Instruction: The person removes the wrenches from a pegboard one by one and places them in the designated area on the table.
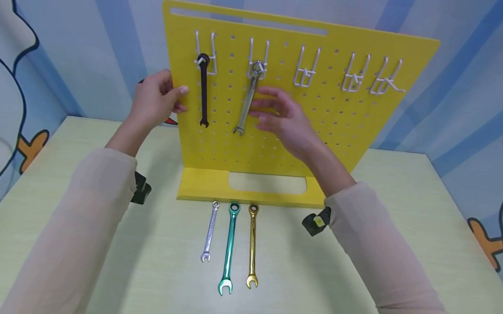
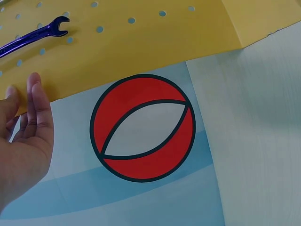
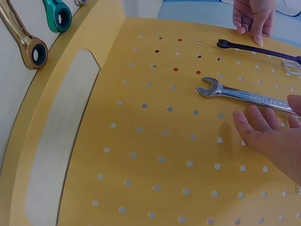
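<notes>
A yellow pegboard [image 1: 278, 144] stands upright on the table. My left hand [image 1: 154, 97] grips its left edge, the thumb on the front face. A black combination wrench [image 1: 204, 93] hangs from the leftmost white hook, close beside that hand; it looks dark purple in the left wrist view. From the second hook hangs a silver combination wrench [image 1: 247, 102], tilted a little. My right hand [image 1: 289, 123] is just right of its shaft, fingers loosely bent and spread. In the right wrist view the fingertips of the right hand [image 3: 277, 136] lie along the silver wrench [image 3: 249, 95].
Three wrenches lie on the table before the board's base: a small silver one [image 1: 209, 231], a green one [image 1: 229, 248] and a gold one [image 1: 252, 246]. Three more white hooks [image 1: 305, 72] hold nothing at the board's right. A cartoon-printed backdrop [image 1: 112, 40] rises behind.
</notes>
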Motion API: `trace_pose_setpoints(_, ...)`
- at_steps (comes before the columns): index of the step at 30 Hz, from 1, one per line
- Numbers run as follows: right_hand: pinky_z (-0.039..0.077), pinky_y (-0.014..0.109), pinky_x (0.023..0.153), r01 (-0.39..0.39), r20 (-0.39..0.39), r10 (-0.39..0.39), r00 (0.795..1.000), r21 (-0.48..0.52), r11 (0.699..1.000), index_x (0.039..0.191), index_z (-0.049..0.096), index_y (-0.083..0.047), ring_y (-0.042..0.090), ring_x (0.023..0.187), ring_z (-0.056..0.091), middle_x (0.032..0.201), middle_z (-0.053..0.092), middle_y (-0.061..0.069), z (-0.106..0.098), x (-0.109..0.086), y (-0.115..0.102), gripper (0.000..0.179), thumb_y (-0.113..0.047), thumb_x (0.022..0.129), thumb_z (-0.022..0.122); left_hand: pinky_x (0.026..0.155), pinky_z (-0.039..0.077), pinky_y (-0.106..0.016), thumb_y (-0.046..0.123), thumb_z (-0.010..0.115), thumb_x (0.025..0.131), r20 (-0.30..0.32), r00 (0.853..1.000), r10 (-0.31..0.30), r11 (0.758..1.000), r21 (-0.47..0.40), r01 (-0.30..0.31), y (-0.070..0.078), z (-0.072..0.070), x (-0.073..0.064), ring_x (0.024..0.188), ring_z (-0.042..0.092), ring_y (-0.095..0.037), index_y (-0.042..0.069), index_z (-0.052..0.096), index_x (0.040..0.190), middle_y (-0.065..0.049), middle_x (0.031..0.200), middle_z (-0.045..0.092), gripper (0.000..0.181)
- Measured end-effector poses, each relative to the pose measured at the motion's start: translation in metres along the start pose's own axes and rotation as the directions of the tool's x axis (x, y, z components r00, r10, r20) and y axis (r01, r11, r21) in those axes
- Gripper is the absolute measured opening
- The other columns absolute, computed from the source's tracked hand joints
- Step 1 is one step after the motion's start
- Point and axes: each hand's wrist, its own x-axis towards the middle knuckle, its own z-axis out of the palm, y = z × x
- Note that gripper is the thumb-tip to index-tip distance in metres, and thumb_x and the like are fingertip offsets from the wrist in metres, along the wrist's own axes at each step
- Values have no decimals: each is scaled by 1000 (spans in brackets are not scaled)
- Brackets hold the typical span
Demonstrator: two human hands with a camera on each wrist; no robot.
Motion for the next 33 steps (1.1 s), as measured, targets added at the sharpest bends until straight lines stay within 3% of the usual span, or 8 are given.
trace_pose_setpoints(4,40,45,99,10,3,-10,1000,-3,1000,136,34,-5,32,118,44,129,43,18,-1,0,-1,57,20,85,40,63,56,-21,31,48,93,3,1000,0,1000,-7,0,0,0,0,77,64,-20,3,48,105,-13,95,56,30)
trace_pose_setpoints(10,40,46,99,16,-5,-16,1000,-10,1000,136,35,-7,33,117,44,127,44,17,-1,2,-4,58,20,85,41,63,56,-21,31,48,93,0,1000,-7,1000,2,7,0,-1,1,77,65,-19,4,46,97,-13,94,56,27)
trace_pose_setpoints(18,42,46,97,12,-30,-12,999,8,1000,134,38,-6,27,103,50,113,48,13,-1,2,-5,54,17,86,45,64,55,-21,32,48,93,4,1000,-19,1000,6,19,0,1,2,79,64,-20,3,48,112,-13,97,56,35)
trace_pose_setpoints(33,47,42,88,14,-59,-25,998,-170,985,136,38,-14,23,96,54,117,49,11,0,4,-7,56,9,87,52,64,56,-22,31,48,93,10,1000,-20,1000,0,20,1,0,1,79,64,-21,4,46,101,-14,96,56,28)
